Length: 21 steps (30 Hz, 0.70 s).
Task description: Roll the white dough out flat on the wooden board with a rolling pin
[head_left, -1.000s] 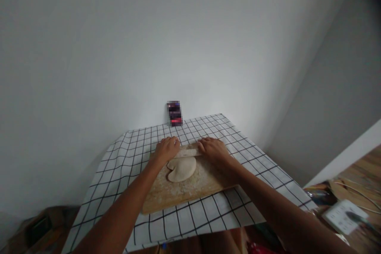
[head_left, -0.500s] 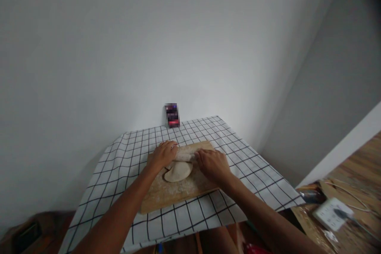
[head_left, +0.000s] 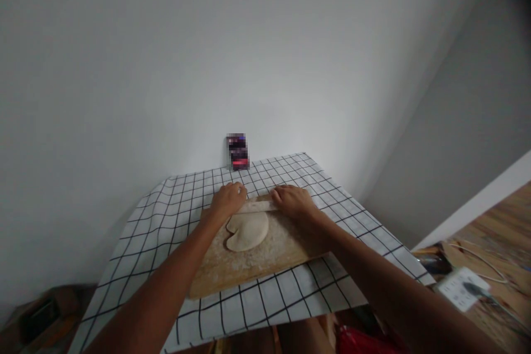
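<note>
A pale, floured rolling pin (head_left: 258,207) lies crosswise near the far edge of a wooden board (head_left: 253,274). My left hand (head_left: 229,197) is closed over its left end and my right hand (head_left: 293,200) over its right end, so both ends are hidden. On the near side of the pin lies a flat piece of dough (head_left: 250,232) with a notch in its left edge. Flour is smeared over the board around the dough.
A white tablecloth with black grid lines (head_left: 157,232) covers the table, which stands against a white wall. At its back, a small blurred dark box-like object (head_left: 238,151) leans on the wall. Low on the right is a white power strip (head_left: 463,289) with a plug in it.
Both hands have pushed the rolling pin away from me toward the board's far edge. More of the dough now shows, longer and with its notch in view. The camera view has shifted slightly.
</note>
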Available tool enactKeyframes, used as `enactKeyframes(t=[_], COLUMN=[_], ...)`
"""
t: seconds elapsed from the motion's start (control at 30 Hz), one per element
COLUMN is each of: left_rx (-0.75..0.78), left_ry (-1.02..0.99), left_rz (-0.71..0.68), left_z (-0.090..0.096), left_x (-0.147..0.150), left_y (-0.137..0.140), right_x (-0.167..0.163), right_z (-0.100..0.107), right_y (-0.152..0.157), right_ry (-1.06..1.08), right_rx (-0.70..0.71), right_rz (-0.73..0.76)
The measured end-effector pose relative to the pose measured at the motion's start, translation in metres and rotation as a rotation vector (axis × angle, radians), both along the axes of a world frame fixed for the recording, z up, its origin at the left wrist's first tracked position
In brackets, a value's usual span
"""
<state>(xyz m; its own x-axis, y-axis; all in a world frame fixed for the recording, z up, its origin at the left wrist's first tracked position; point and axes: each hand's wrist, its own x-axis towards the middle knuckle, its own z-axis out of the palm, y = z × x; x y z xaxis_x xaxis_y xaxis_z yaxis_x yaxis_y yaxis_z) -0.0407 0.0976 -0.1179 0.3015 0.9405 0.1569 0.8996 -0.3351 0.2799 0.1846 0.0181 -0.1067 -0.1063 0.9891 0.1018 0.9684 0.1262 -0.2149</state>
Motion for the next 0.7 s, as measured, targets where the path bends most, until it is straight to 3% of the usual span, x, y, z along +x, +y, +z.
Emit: enactKeyframes(t=[0.2, 0.37, 0.43, 0.53, 0.63, 0.7], left_rx=[-0.004, -0.071, -0.064, 0.006, 0.095, 0.118], left_ry=[-0.091, -0.214, -0.263, -0.319, -0.345, -0.347], left_rz=[0.084, -0.027, -0.061, -0.043, -0.03, -0.097], left_z=[0.002, 0.015, 0.025, 0.033, 0.029, 0.022], left_x=[0.002, -0.009, -0.019, -0.033, -0.04, -0.041], left_y=[-0.01, -0.027, -0.036, -0.057, -0.087, -0.108], right_x=[0.007, 0.016, 0.018, 0.02, 0.025, 0.03], right_z=[-0.001, -0.011, -0.016, -0.024, -0.035, -0.041], right_y=[-0.004, -0.024, -0.026, -0.024, -0.018, -0.014], right_ry=[0.008, 0.057, 0.101, 0.23, 0.454, 0.641], right_rx=[0.068, 0.145, 0.153, 0.181, 0.254, 0.314], right_rz=[0.177, 0.362, 0.319, 0.131, -0.015, -0.06])
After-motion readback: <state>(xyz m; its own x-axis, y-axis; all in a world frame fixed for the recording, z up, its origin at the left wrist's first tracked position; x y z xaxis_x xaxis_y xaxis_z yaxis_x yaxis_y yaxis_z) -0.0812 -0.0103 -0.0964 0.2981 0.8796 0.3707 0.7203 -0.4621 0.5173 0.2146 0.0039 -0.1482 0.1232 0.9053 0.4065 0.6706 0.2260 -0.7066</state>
